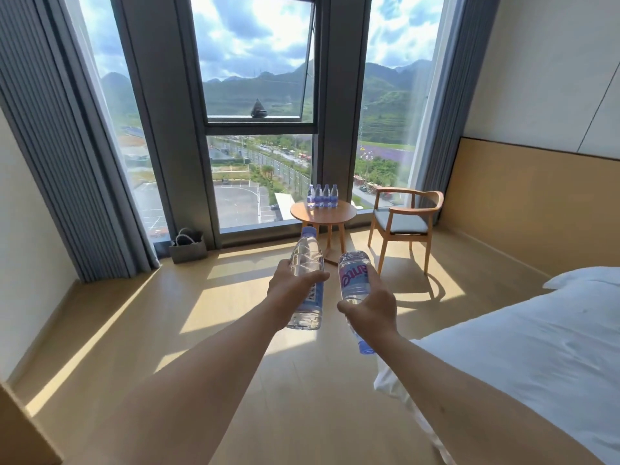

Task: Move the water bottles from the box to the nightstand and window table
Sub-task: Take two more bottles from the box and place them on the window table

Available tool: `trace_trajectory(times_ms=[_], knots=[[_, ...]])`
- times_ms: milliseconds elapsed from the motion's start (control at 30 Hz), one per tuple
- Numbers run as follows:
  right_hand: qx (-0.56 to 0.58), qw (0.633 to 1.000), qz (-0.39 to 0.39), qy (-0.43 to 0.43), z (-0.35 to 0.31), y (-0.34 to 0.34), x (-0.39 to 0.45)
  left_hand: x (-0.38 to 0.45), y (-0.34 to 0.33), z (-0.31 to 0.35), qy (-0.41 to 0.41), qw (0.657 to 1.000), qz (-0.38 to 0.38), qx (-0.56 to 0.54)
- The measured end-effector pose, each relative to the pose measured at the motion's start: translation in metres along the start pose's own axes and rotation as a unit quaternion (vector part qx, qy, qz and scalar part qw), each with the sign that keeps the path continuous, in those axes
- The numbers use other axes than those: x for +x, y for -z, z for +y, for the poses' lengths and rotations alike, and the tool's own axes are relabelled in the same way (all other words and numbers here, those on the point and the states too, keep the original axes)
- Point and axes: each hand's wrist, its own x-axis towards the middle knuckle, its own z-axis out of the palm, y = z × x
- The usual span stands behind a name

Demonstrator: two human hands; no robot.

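I am holding both arms out ahead of me over the wooden floor (235, 380), a bottle in each grip. My left hand (288, 283) is grasping the left bottle (306, 260) around its middle, fingers wrapped over the front, cap pointing up and away from me, base tilted back toward my forearm. My right hand (370, 308) is grasping the right bottle (353, 276) the other way round: its base is pointing up and forward above the grip, and its blue cap is poking out below my wrist. The pink lettering on its label is reading upside down. The two bottles are sitting near each other without touching.

Beyond both grips, straight ahead by the window (258, 95), the round surface (323, 214) is carrying a row of four bottles (322, 196), standing upright at its far edge, just beside one another. Ahead and right of my right grip a wooden chair (404, 223) with a grey seat is standing beside that surface. Ahead and left of my left grip a grey bag (188, 248) is sitting on the floor against the window frame, next to the grey curtain (67, 162). Right of my right arm the bed (523, 357) with white sheets is reaching toward me, the corner of a pillow (583, 278) showing at its far end
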Motion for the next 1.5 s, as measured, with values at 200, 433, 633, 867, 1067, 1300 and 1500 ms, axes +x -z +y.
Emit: trace_trajectory(times_ms=[200,433,633,867,1067,1300,1500], knots=[[-0.001,0.999,0.023,-0.035,-0.005,-0.08,0.1,0.14,0.022,0.006,0.007,0.999,-0.036,-0.005],[0.002,0.997,0.033,-0.074,0.004,-0.146,0.202,0.26,0.019,0.018,0.006,0.997,-0.069,0.019],[0.009,0.995,0.029,-0.095,0.047,-0.191,0.297,0.367,-0.009,0.015,0.015,0.997,-0.077,0.023],[0.036,0.991,0.02,-0.124,0.119,-0.231,0.454,0.519,-0.063,0.026,0.021,0.999,-0.042,0.024],[0.026,0.994,-0.004,-0.105,0.158,-0.254,0.571,0.628,-0.105,0.043,0.036,0.999,-0.018,0.022],[0.019,0.992,-0.027,-0.118,0.204,-0.295,0.673,0.752,-0.148,0.043,0.055,0.997,-0.02,0.044],[0.017,0.992,-0.017,-0.121,0.247,-0.346,0.78,0.888,-0.178,0.038,0.048,0.997,-0.034,0.043]])
